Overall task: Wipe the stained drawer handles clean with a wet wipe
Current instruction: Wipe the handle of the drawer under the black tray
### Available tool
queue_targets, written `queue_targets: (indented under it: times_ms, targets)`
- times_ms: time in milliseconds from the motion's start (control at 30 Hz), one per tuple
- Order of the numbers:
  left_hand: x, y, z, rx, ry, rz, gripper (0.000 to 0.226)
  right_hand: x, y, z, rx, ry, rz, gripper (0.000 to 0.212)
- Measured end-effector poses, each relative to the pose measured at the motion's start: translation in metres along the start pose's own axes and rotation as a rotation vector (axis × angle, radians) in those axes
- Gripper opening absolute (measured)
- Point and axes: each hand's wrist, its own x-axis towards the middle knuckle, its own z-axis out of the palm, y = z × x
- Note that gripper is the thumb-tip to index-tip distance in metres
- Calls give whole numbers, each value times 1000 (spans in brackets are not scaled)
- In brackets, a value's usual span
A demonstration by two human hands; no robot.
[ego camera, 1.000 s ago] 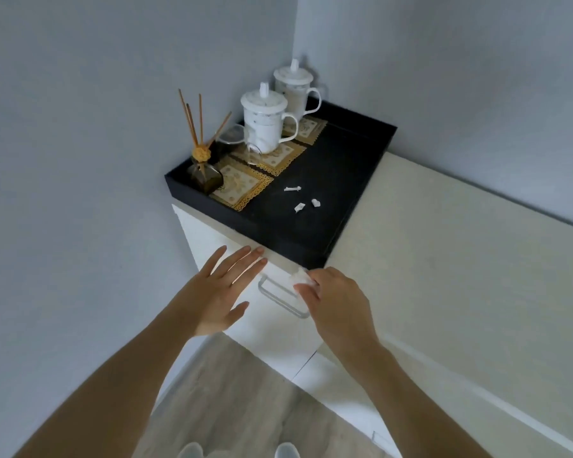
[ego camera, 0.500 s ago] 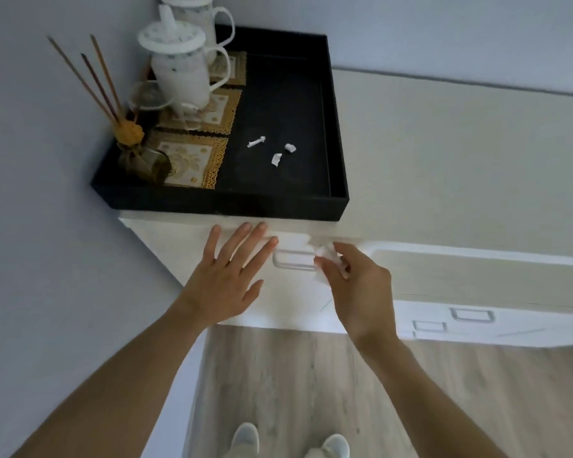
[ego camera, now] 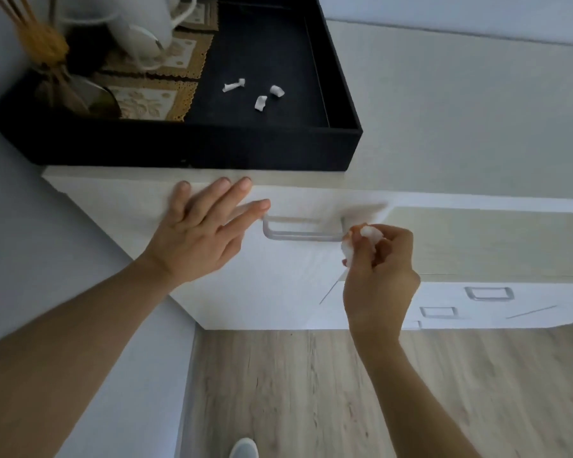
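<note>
A silver bar handle sits on the top white drawer front of a low cabinet. My right hand pinches a crumpled white wet wipe at the handle's right end. My left hand lies flat with spread fingers on the drawer front, its index fingertip touching the handle's left end. Two more handles show on lower drawers to the right.
A black tray on the cabinet top holds white lidded mugs, gold mats, a reed diffuser and three small white scraps. A grey wall stands on the left. Wood floor and a shoe tip lie below.
The view has dropped and come closer to the drawer front. My right hand with the wipe moved to the handle's right end. My left hand stayed flat on the drawer.
</note>
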Motion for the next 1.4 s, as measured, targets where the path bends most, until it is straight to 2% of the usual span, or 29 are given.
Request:
queue_targets:
  times_ms: [100,433,567,767,867,1133,1400]
  targets:
    - [2,-2,0,21,9,8,72,1,2,0,66,99,-5,26]
    - [0,-3,18,215,137,60,79,-20,4,20,213,132,24,18]
    - [0,-3,24,235,167,64,74,-17,1,23,303,180,91,12]
    - [-2,-1,32,252,217,47,79,-18,1,35,488,287,160,10]
    - [-1,0,32,249,217,40,81,-18,2,36,570,292,190,11]
    - [-1,-1,31,268,210,37,82,-23,3,33,594,249,324,9]
    - [-1,1,29,266,198,33,79,-14,-1,34,693,257,257,4]
